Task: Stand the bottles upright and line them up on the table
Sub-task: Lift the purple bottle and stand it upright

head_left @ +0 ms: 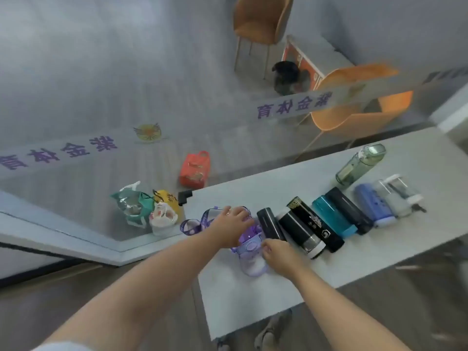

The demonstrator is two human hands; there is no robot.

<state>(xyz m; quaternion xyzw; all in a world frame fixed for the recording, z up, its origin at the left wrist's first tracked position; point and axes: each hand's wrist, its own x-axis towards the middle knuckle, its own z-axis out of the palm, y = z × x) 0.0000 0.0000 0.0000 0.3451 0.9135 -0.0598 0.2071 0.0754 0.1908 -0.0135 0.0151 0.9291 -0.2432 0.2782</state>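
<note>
Now grips the purple bottle [249, 252] at the table's [253, 300] left end, left hand [231, 219] curled over its far side, right hand [276, 254] pinching the cap; best to seat it flat beside the black flask [268, 224], keeping the strap [200, 221] clear; reads 紫金体育, mirrored, on the glass band [293, 107]; finds bottle labels too blurred.

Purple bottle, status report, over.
Left hand and right hand both grip purple bottle. At row's left end, beside black bottle. Strap trailing loose.
</note>
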